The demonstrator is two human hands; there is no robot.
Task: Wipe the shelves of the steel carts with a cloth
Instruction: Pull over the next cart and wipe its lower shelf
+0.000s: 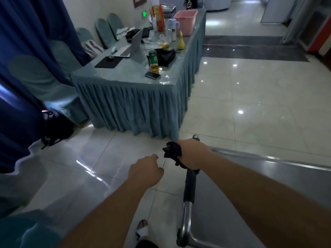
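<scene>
A steel cart fills the lower right; its top shelf (259,176) is a flat grey sheet and its tubular handle (189,188) runs along the near left side. My right hand (194,154) grips the far end of that handle and holds a dark purple cloth (172,151) bunched against it. My left hand (146,171) hovers above the tiled floor just left of the handle, fingers curled in a loose fist, holding nothing.
A long table with a blue pleated skirt (136,108) stands ahead, carrying a laptop, bottles, a phone and a pink tub (186,21). Covered chairs and dark blue curtains (26,68) line the left. A black bag (57,127) lies on the glossy tiled floor.
</scene>
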